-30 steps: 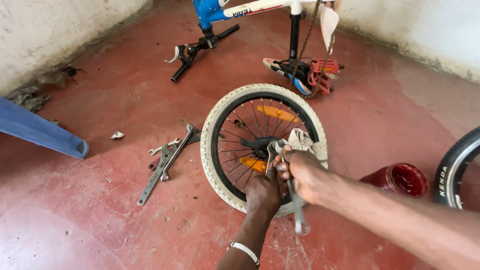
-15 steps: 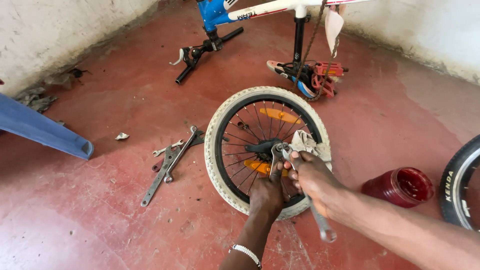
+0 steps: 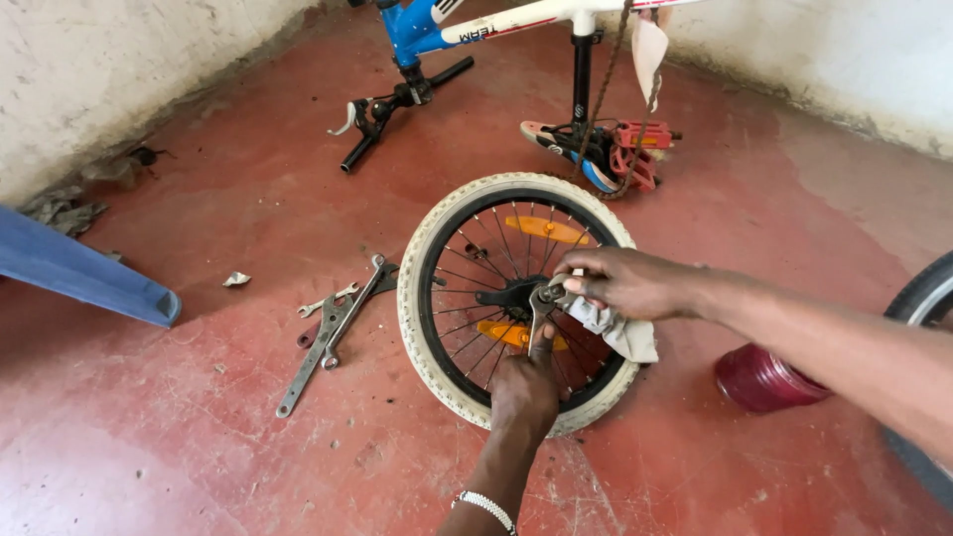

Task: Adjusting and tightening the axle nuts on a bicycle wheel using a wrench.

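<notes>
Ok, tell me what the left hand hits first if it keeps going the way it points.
Probably the wheel hub: the left hand points up along its wrench, already there.

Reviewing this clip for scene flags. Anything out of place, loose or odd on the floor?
Yes. The wheel lies flat on the floor, off the bike frame, whose chain hangs slack. Wrenches lie scattered beside the tyre. Both hands, left and right, work at the hub with a wrench and rag.
</notes>
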